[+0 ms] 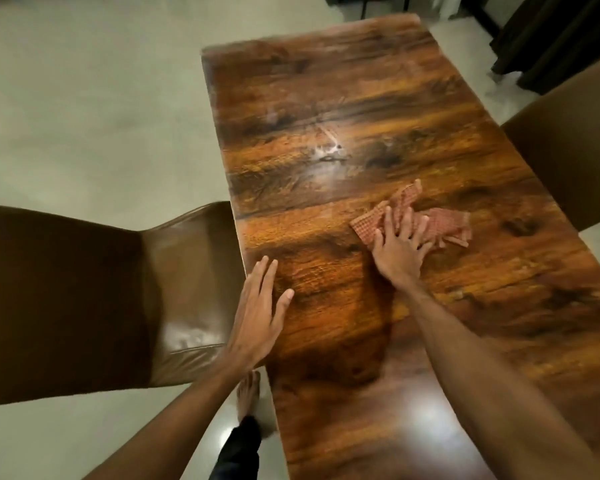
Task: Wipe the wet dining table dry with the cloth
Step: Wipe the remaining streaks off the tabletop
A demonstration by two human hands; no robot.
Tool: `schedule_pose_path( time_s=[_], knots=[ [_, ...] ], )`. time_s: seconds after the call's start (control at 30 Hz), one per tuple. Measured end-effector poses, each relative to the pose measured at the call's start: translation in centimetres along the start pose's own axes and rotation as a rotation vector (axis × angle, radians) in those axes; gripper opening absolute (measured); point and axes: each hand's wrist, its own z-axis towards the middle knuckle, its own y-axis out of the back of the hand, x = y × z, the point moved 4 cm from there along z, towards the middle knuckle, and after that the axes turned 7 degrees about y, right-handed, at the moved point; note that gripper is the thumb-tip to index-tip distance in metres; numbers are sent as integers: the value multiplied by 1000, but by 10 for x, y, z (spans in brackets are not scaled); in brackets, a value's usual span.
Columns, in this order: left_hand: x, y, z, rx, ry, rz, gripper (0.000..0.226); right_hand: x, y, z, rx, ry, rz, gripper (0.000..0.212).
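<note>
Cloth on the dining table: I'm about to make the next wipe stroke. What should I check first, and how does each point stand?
1. Contact: the right hand lies flat on the checked cloth: ok.
2. Brace: the left hand rests flat on the dining table near its edge, apart from the cloth: ok.
3. Path: the tabletop between the cloth and the shiny streaks is free of objects: ok.
4. Table dry: not ok, the streaks glisten beyond the cloth.
5. Cloth dry enough to absorb: cannot tell.

Right hand (397, 249) pressing flat on checked cloth (440, 225) at mid dining table (361, 98); left hand (258, 311) flat at the table's left edge beside a brown chair (84, 299); wet sheen farther along
</note>
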Motion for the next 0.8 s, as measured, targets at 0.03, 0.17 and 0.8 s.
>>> schedule_pose_path(
  time_s=[0.03,0.17,0.8],
  knots=[
    [11,7,9,22,-5,-17,67,29,-12,-15,3,50,-62,64],
    [48,50,37,-29,3,-65,63,164,-69,-94,27,380,-146,63],
    [-14,12,58,272,-268,42,70,14,-49,-199,-37,-252,2,61]
  ],
)
